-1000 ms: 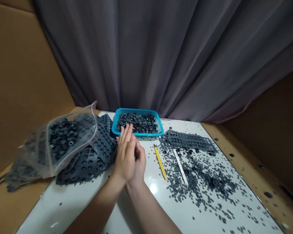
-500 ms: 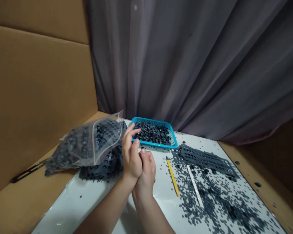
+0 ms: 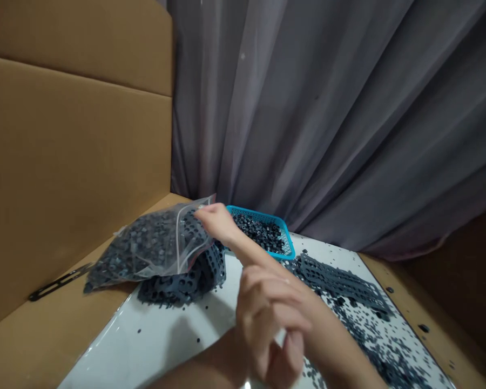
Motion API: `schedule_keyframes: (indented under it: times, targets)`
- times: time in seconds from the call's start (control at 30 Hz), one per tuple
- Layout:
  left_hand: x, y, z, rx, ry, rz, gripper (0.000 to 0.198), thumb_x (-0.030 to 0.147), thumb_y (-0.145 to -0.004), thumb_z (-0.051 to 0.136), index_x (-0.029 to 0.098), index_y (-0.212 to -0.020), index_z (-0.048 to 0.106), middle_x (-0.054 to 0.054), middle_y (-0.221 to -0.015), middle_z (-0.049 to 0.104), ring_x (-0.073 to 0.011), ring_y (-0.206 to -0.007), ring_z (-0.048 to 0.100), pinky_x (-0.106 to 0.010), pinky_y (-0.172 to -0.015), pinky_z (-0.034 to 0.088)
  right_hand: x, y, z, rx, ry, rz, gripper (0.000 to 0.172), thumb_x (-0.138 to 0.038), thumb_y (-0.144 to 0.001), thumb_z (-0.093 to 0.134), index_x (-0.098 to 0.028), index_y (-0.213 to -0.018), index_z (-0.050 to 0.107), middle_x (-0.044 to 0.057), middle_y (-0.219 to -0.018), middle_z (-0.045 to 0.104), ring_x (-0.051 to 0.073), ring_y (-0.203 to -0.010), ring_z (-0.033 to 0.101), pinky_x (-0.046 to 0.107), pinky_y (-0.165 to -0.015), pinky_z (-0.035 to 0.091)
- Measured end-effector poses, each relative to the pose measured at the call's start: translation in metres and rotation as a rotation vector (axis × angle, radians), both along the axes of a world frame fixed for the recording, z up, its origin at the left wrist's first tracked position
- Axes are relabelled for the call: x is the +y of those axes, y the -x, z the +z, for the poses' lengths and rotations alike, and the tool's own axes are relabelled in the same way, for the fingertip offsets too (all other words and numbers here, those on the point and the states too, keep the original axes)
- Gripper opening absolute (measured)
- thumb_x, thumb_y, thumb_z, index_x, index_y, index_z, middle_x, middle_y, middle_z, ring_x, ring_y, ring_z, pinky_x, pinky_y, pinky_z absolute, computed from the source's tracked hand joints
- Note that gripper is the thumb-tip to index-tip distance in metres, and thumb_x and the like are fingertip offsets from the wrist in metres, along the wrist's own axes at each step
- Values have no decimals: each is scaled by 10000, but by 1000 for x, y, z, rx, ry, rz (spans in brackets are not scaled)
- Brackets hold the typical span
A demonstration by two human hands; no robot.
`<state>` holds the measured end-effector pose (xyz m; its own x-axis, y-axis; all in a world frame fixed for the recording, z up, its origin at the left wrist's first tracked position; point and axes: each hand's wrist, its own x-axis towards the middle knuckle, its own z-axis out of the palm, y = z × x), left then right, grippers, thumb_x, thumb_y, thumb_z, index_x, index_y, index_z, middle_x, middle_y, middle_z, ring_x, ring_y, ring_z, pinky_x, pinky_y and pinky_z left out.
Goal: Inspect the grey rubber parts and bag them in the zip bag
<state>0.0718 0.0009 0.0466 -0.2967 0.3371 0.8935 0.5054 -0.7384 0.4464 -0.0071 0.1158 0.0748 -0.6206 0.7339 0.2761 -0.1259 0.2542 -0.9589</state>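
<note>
My right hand (image 3: 216, 219) reaches across to the left, its fingers closed at the open end of a clear zip bag (image 3: 146, 243). The bag is full of small dark rubber-like pieces. Whether the fingers pinch the bag's edge or something else is hidden. My left hand (image 3: 269, 324) is nearer to me, below my right forearm and partly over it in view. Its fingers are loosely bent, with a gap to the thumb and nothing visible in them; motion blurs it a little. Behind my right wrist stands a blue basket (image 3: 285, 254) of small dark pieces.
Under the bag lies a heap of dark perforated sheets (image 3: 182, 283). More perforated strips (image 3: 344, 281) lie at the right, with many loose dark bits (image 3: 397, 340) scattered over the white table. A black slotted bar (image 3: 56, 283) rests by the cardboard wall (image 3: 73, 156). A grey curtain (image 3: 308, 119) hangs behind.
My hands were together before the basket and are now apart. The right one has moved up and left to the bag; the left has come lower and right, fingers now bent. The view has shifted slightly.
</note>
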Motion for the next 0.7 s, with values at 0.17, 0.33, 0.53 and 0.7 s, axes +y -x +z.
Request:
schedule_keyframes:
  times: [0.17, 0.33, 0.53, 0.7]
  targets:
    - [-4, -23, 4, -40, -39, -144, 216, 283, -847, 399, 230, -694, 542, 3, -675, 651, -132, -686, 555, -298, -661, 455, -8, 51, 0, -145, -294, 253, 350, -266, -425, 675, -195, -266, 372, -143, -260, 216, 11, -370, 375, 196, -561, 427]
    - [0, -19, 6, -96, 29, -170, 237, 264, -823, 396, 241, -653, 559, -4, -636, 641, -137, -622, 556, -312, -625, 453, -8, 59, 12, -211, -457, 455, 302, -459, -447, 628, -167, -525, 607, -99, -502, 615, 90, -650, 639, 282, -785, 466]
    - [-5, -4, 13, -92, 67, -248, 135, 191, -761, 447, 206, -678, 552, -18, -651, 626, -122, -628, 544, -285, -629, 445, 14, 19, 26, -241, -499, 592, 288, -384, -624, 631, -136, -758, 688, -11, -759, 713, 119, -727, 651, 250, -724, 507]
    - [-2, -6, 6, -103, 100, -350, 107, 131, -699, 447, 171, -715, 545, -33, -661, 601, -132, -652, 533, -303, -645, 421, 66, -31, 24, -476, -497, 181, 380, -493, -770, 504, -139, -799, 640, -11, -585, 638, 87, -493, 558, 205, -522, 443]
